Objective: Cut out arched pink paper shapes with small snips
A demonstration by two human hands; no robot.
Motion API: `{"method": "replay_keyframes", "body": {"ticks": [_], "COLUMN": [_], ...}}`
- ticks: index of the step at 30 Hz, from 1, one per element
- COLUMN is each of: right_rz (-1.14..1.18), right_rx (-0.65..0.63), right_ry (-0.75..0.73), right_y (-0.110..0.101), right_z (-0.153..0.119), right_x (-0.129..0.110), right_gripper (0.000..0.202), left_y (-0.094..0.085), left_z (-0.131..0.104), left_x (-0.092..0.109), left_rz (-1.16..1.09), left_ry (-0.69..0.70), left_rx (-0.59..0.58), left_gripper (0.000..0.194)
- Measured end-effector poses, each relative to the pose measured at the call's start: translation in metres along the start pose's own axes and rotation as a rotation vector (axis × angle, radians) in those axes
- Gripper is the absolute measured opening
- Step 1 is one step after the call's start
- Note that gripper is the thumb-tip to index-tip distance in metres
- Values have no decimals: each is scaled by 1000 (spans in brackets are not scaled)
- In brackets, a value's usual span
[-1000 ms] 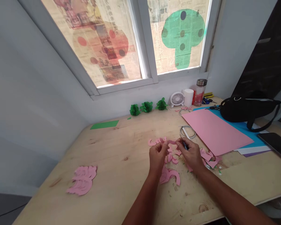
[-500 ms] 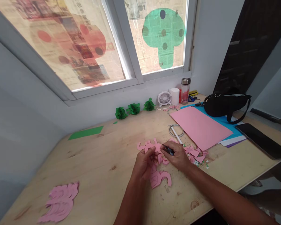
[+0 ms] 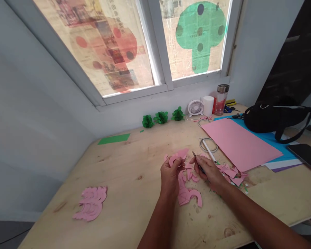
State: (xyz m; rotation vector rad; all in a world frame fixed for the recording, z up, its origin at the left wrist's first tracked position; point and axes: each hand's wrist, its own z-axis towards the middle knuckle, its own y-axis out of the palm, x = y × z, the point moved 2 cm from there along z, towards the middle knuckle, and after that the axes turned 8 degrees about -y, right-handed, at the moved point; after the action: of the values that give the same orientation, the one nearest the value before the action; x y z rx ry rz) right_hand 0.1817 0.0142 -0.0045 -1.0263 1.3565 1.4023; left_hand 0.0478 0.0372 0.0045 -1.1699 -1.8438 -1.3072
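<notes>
My left hand (image 3: 171, 174) pinches a pink paper cutout (image 3: 181, 154) between thumb and fingers, above the table. In my right hand (image 3: 206, 170) are small dark scissors (image 3: 195, 157), their pointed tip up and a little to the right of the cutout. Most of the scissors' handle is hidden by my fingers. Beneath both hands lie pink paper offcuts, with a curved pink paper piece (image 3: 195, 195) marked with drawn lines nearest me. More pink scraps (image 3: 230, 171) and tiny green and white bits sit beside my right wrist.
A stack of pink cutouts (image 3: 92, 204) lies at the left. Green paper ornaments (image 3: 161, 118), a white fan (image 3: 195, 108) and a glass bottle (image 3: 221, 100) line the wall. At the right are a white pen (image 3: 208, 150), pink sheets (image 3: 241, 143), a black bag (image 3: 272, 117) and a phone (image 3: 307, 155).
The scissors have come away from the pink paper, and my hands are farther apart. My left hand has turned the cutout up. The whole view has shifted, so things appear farther right.
</notes>
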Motion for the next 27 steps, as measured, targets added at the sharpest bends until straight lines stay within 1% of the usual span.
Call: {"method": "replay_keyframes", "body": {"ticks": [3, 5, 7, 10, 13, 17, 19, 21, 23, 25, 27], "right_rz": [8, 53, 126, 225, 271, 312, 303, 288, 276, 246, 201], "right_rx": [-69, -63, -23, 47, 76, 76, 85, 109, 138, 169, 203], "right_ry": [48, 46, 52, 78, 80, 98, 118, 127, 116, 89, 58], "right_y": [5, 6, 3, -3, -8, -11, -11, -11, -11, -12, -13], "right_z": [-3, -5, -4, -2, 1, 1, 1, 1, 1, 2, 2], "right_x": [0, -1, -2, 0, 1, 0, 0, -1, -2, -2, -3], "right_gripper": [39, 39, 39, 40, 39, 36, 39, 38, 34, 32, 31], "left_y": [1, 1, 1, 1, 1, 4, 6, 8, 7, 5, 1], "left_z": [-2, -3, -5, -9, -12, -17, -19, -19, -18, -14, -9], "left_x": [1, 2, 4, 4, 3, 0, 0, -2, -4, -5, -5], "left_rz": [29, 89, 189, 397, 669, 939, 1025, 1078, 1086, 1025, 892], "left_ry": [32, 99, 192, 372, 607, 895, 973, 991, 971, 918, 816], "left_rx": [-22, -24, -10, 0, 7, -36, -51, -55, -51, -27, 17], "left_gripper": [21, 20, 18, 11, 7, 12, 14, 16, 19, 25, 32]}}
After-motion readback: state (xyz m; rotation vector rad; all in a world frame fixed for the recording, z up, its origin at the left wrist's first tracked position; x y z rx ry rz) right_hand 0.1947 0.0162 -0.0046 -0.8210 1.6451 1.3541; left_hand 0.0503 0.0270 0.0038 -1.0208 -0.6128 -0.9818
